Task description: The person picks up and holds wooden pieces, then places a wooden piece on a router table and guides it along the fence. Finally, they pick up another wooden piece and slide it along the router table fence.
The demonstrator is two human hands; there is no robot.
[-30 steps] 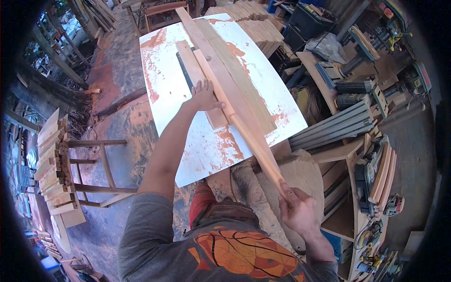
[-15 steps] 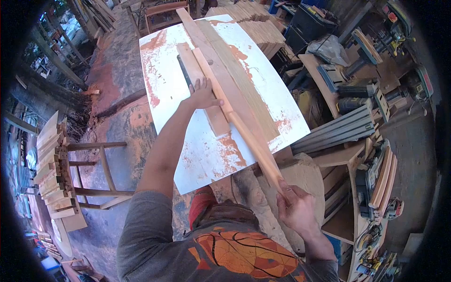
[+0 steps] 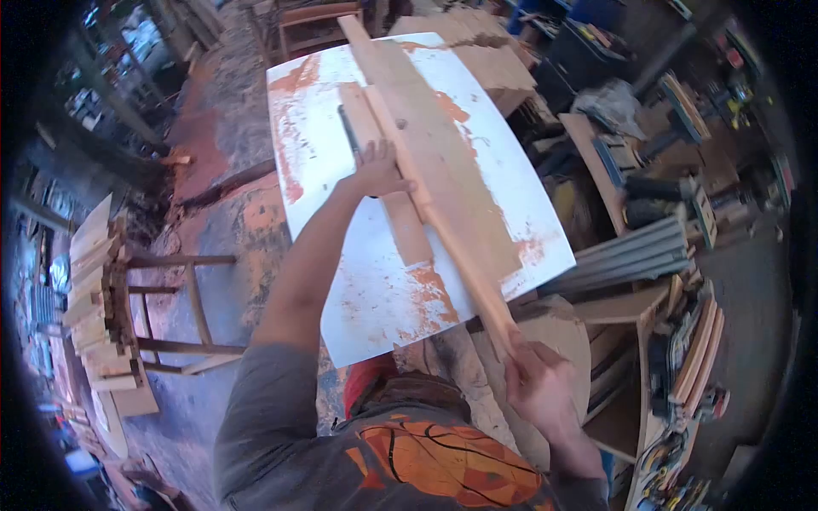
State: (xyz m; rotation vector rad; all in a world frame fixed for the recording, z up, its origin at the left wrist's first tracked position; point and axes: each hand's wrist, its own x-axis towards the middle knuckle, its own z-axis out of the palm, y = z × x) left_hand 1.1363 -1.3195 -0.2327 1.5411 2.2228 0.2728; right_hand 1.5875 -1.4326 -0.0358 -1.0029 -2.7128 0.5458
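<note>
A long, shaped wooden strip (image 3: pixel 464 264) runs slantwise over a white tabletop (image 3: pixel 358 328) and sticks out past its near edge. My right hand (image 3: pixel 539 383) is closed around the strip's near end. My left hand (image 3: pixel 382 173) lies on the wood partway up, fingers spread and thumb stretched across the strip; nothing is wrapped in it. A shorter flat piece of wood (image 3: pixel 407 234) lies under and beside my left hand, with a narrow dark edge near the fingertips. A long wide board (image 3: pixel 434 145) rests alongside the strip on its right.
Reddish sawdust (image 3: pixel 430 289) is scattered on the tabletop. At left a stack of wooden pieces (image 3: pixel 102 298) sits on a wooden frame. Boards (image 3: pixel 490 72) are piled beyond the table. A shelf (image 3: pixel 626 307) with clamps and tools stands at right, beside a round wooden slab (image 3: pixel 554 341).
The view has shifted slightly, so the table appears a little lower and to the right. Both hands keep their places on the strip, and the image is blurrier now.
</note>
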